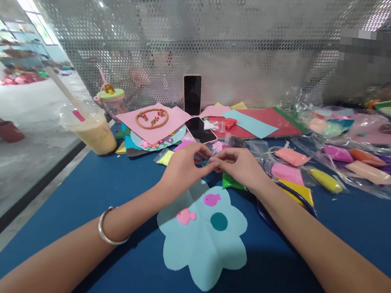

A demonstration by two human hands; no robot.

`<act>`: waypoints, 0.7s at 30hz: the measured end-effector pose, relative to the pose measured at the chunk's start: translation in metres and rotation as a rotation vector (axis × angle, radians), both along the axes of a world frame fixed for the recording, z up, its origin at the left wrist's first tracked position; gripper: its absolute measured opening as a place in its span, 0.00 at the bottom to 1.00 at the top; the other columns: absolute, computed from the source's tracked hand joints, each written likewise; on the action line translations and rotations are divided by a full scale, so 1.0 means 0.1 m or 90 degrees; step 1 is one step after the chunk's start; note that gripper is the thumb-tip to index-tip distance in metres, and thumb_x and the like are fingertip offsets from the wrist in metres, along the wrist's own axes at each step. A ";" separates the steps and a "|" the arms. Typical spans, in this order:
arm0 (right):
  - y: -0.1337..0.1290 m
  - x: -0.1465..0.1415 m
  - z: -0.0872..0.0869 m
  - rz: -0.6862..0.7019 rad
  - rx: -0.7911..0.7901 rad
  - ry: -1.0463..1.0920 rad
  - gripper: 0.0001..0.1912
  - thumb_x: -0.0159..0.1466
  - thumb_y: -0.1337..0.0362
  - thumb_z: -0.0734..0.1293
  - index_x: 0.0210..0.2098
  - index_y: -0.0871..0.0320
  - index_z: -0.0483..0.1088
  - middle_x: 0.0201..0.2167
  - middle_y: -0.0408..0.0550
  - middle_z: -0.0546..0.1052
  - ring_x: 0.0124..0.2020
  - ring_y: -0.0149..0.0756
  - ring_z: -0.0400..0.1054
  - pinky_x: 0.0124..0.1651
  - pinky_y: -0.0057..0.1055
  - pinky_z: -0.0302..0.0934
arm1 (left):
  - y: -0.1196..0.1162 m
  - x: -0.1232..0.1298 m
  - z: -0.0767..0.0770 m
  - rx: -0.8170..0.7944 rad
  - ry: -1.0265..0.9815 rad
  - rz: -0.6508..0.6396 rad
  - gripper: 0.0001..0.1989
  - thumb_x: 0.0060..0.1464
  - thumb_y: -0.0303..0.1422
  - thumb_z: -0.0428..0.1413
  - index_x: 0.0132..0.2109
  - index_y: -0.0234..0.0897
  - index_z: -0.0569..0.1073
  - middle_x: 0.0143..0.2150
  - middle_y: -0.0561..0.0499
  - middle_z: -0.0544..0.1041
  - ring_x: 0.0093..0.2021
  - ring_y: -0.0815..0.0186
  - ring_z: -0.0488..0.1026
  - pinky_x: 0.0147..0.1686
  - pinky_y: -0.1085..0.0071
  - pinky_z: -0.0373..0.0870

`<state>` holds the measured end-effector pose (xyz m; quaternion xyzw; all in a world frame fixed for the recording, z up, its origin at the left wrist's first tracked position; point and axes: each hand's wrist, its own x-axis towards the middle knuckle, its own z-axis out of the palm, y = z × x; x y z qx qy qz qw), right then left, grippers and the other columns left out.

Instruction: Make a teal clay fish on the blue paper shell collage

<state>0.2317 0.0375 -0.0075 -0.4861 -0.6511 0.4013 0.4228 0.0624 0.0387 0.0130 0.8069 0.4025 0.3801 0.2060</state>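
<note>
My left hand [185, 168] and my right hand [240, 166] meet over the far edge of a light-blue flower-shaped paper [200, 255]. Thumbs and fingertips of both are pinched together and touching. A small bluish bit shows between them, too hidden to name. On the paper lie a pink clay fish [186, 217], a magenta clay fish [212, 199] and a flat teal clay disc [219, 221]. Just beyond the paper, close under my right hand, is a packet of green clay [232, 182].
To the left stands a plastic cup of drink [94, 132] with a straw. A phone [192, 94] leans upright against the perforated metal panel [150, 52]; another phone [200, 130] lies flat. Packets of coloured clay [291, 156] and scissors with dark-blue handles [294, 194] lie at right.
</note>
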 end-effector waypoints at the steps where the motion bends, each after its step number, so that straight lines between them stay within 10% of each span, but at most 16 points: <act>1: 0.00 -0.01 -0.01 -0.006 0.000 0.001 0.10 0.54 0.57 0.70 0.26 0.57 0.73 0.24 0.46 0.78 0.27 0.37 0.74 0.33 0.33 0.70 | 0.00 -0.01 0.00 -0.015 -0.009 -0.005 0.05 0.50 0.31 0.59 0.34 0.35 0.71 0.34 0.51 0.77 0.34 0.66 0.74 0.36 0.69 0.74; 21: -0.04 -0.11 0.04 -0.038 0.016 -0.042 0.14 0.55 0.55 0.69 0.22 0.57 0.67 0.20 0.44 0.74 0.24 0.34 0.69 0.28 0.30 0.62 | 0.13 -0.11 -0.01 -0.064 -0.001 0.007 0.04 0.44 0.23 0.54 0.27 0.34 0.73 0.24 0.54 0.75 0.25 0.70 0.71 0.27 0.76 0.69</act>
